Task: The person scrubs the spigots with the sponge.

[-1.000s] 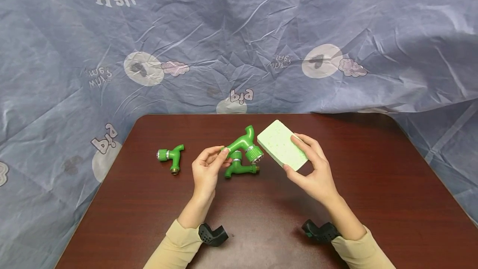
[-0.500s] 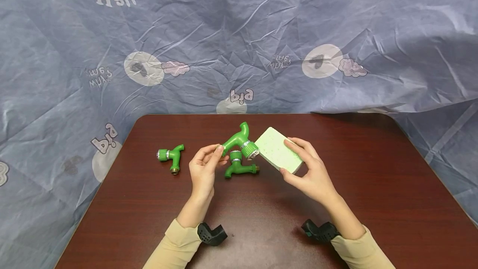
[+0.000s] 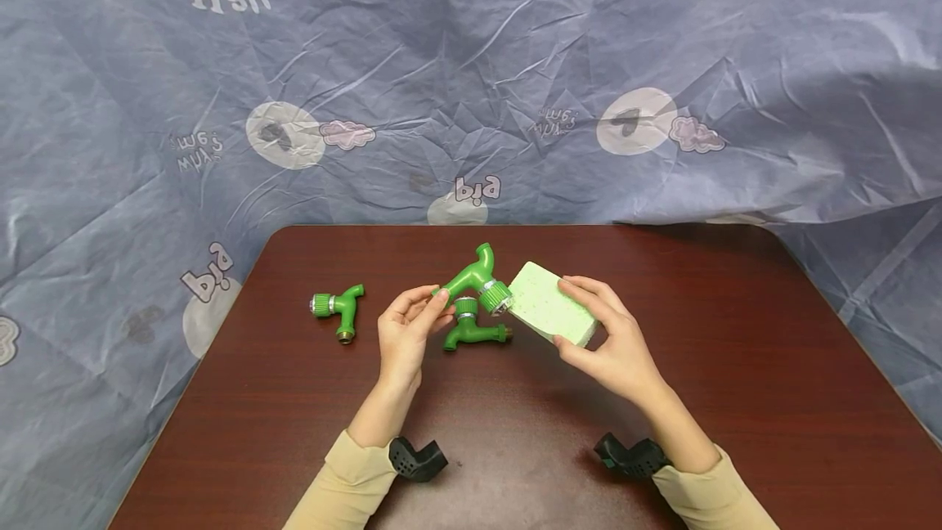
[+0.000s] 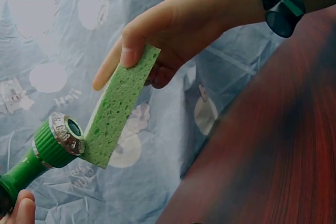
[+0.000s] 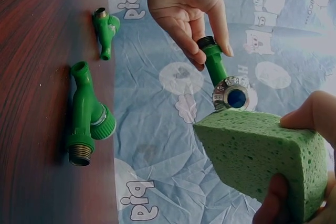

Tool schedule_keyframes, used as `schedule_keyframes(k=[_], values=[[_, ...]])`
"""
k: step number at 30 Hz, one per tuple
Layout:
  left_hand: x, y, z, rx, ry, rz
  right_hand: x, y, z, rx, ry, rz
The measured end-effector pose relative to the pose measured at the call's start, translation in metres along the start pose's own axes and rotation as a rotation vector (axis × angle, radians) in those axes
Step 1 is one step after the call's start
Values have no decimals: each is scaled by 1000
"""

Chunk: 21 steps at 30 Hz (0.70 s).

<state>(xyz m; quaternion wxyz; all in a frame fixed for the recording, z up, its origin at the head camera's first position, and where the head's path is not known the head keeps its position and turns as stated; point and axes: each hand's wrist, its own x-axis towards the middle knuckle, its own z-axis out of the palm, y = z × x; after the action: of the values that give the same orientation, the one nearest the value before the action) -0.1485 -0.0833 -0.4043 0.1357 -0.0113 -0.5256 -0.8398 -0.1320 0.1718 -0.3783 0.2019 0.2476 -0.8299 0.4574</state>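
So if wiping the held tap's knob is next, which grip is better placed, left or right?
Probably your right grip: it holds the sponge up at the knob of the tap, whose other end your left grip is pinching.

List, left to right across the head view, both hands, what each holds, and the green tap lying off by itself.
Lone green tap → left hand → held green tap → light green sponge → right hand.

You've got a glossy green, plastic-looking tap [image 3: 469, 277] angled midair, its silver-capped ribbed knob [image 3: 494, 298] touching the edge of your pale green, porous sponge block [image 3: 546, 303], tilted up there too.
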Motion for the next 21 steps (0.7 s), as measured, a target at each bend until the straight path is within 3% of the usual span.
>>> schedule_keyframes(k=[8,14,21], values=[[1,1,-2,-14,-13,14,7,-31,-4,30,21,-10],[2,1,-3,27,-5,-27,7,-32,-5,20,22,-11],[3,0,-6,107,-81,-32,6,-29,-8,67,49,-24]])
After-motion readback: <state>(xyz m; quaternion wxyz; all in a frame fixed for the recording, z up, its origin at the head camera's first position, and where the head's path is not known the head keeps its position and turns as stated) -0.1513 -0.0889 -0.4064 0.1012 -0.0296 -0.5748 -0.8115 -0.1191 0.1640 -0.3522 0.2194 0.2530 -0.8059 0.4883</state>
